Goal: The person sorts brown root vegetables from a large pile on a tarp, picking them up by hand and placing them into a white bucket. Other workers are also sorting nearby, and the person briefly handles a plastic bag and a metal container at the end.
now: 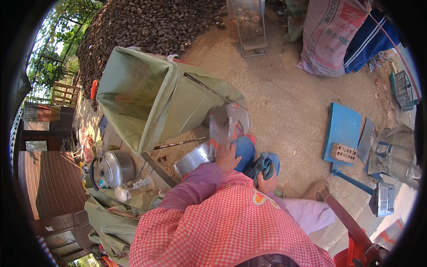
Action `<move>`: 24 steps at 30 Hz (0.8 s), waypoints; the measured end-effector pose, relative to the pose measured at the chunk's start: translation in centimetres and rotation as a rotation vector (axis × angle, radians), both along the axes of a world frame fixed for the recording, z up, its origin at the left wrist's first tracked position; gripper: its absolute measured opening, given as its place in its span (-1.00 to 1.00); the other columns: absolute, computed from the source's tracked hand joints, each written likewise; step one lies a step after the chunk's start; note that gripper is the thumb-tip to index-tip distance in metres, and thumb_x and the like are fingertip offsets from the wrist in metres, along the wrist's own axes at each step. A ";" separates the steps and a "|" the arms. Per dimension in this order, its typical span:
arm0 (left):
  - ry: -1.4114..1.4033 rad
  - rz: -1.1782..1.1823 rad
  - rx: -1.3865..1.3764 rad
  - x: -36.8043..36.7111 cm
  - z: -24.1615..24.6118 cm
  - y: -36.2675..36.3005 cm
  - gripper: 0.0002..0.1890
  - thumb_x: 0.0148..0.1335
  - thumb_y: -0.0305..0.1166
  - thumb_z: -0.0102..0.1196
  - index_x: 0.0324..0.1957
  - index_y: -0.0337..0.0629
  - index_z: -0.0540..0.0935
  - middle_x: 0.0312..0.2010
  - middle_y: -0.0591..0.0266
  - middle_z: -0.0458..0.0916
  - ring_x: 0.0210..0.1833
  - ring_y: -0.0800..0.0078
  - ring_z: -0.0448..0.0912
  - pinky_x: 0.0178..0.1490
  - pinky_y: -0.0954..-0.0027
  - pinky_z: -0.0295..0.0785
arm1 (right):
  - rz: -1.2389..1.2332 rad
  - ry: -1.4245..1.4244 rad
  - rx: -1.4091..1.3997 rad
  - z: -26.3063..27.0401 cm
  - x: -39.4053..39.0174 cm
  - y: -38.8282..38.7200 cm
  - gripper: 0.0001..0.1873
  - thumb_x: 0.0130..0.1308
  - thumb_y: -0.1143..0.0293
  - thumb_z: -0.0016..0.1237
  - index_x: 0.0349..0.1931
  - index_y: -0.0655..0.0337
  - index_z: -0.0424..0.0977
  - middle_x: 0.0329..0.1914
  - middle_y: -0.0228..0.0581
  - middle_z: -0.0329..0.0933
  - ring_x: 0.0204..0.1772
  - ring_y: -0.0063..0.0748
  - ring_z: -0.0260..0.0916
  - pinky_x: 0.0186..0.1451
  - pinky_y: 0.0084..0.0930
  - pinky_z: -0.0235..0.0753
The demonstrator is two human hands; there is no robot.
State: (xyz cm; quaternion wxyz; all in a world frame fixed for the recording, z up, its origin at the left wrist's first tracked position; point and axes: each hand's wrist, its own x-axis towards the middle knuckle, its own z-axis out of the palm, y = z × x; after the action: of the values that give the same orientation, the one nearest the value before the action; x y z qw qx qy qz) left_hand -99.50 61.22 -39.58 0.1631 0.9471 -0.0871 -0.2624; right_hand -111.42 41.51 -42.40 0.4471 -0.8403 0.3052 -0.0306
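Observation:
My left hand (228, 158), in a purple sleeve, has its fingers spread over my knee area and the near edge of a clear plastic bag (233, 118) with orange marks. I see no object held in it. My right hand (268, 183) grips a bunched blue-grey cloth (266, 166) by my other knee. Left of the plastic, a shiny metal sheet or box (193, 159) lies partly under the plastic. Beyond it a green woven sack (196, 100) is held wide open on a metal frame, its mouth turned to the left.
A large heap of brown tubers or nuts (143, 30) spreads behind the sack. A metal kettle (118, 167) and a plastic bottle (133, 187) are at left. Rightward are a blue platform scale (340, 128) bearing a brick (343, 152), and a printed feed sack (328, 43).

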 end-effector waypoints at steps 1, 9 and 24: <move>0.042 0.029 0.018 -0.2 0.9 -0.1 -0.30 0.19 -0.11 0.31 0.26 -0.33 0.41 0.13 -0.17 0.47 0.21 -0.16 0.48 0.27 -0.02 0.40 | 0.050 0.069 0.009 0.3 0.5 0.0 -0.53 0.08 0.18 0.26 -0.06 0.24 0.51 -0.27 0.17 0.63 -0.18 0.32 0.59 -0.11 0.03 0.57; 0.302 0.300 -0.552 -5.4 12.4 7.0 -0.48 0.40 -0.12 0.21 0.24 -0.26 0.54 0.18 -0.06 0.59 0.25 0.14 0.56 0.32 0.19 0.44 | 0.447 0.068 0.015 -1.7 4.9 1.9 -0.55 0.11 0.18 0.21 -0.03 0.18 0.51 -0.15 0.13 0.64 -0.05 0.26 0.59 0.02 -0.01 0.55; -0.808 1.175 -1.276 -29.7 26.5 33.4 -0.64 0.22 -0.37 0.32 0.03 -0.28 0.61 0.07 0.06 0.64 0.19 0.29 0.59 0.32 0.17 0.44 | 0.887 0.228 0.728 14.0 13.6 19.0 -0.81 0.28 0.39 0.15 -0.18 0.30 0.58 -0.47 -0.35 0.60 -0.52 -0.56 0.47 -0.42 -0.59 0.47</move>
State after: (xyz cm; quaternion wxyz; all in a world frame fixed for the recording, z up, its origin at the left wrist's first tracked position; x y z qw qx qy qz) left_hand -129.16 94.60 -13.10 0.7118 0.5910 0.2260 0.3050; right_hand -97.85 60.50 -28.43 0.6415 -0.6780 -0.0387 0.3567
